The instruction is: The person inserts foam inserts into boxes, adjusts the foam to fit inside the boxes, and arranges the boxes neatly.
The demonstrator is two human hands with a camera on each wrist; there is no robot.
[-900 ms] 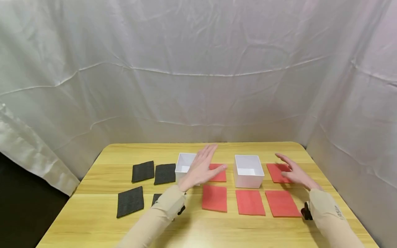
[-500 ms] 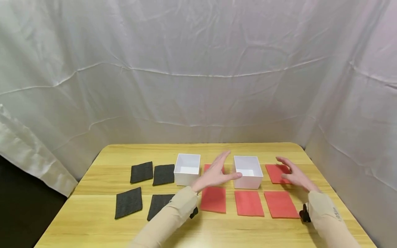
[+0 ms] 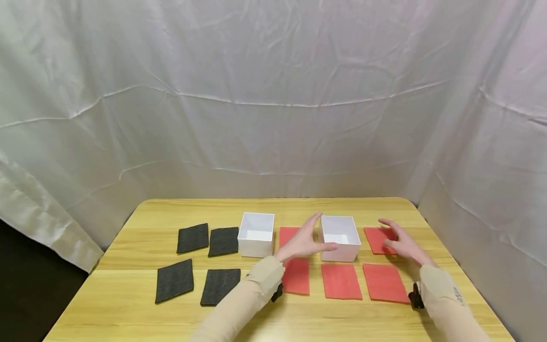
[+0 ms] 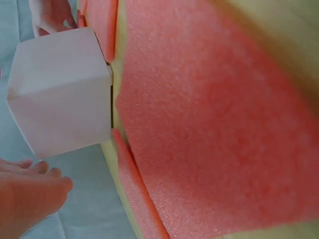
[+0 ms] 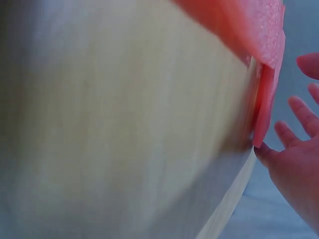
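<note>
As the left hand (image 3: 301, 243), fingers parted and empty, stood just beside the rightmost white, plastic-looking, square open-topped box (image 3: 340, 254) on the wooden table (image 3: 342, 319), the empty right hand (image 3: 405, 243) relaxed by a red foam sheet (image 3: 375, 237), the box seemed light, stiff, best gripped by opposite walls.

Wood-grain table (image 3: 124, 313) with a pale grey curtain (image 3: 273, 57) behind it, as I see it from my end.
On my head view the yellow tabletop has grain running side to side, a joint line across it and rounded far corners. The curtain hangs creased beyond the far edge, crossed by two wavy fold lines; I can't tell whether cloth and table touch. More cloth (image 3: 487, 180) drops along the right side, faintly pink near the top. Far left, I get a creamier strip of fabric (image 3: 38, 213) slanting down above a black area (image 3: 34, 285).
</note>
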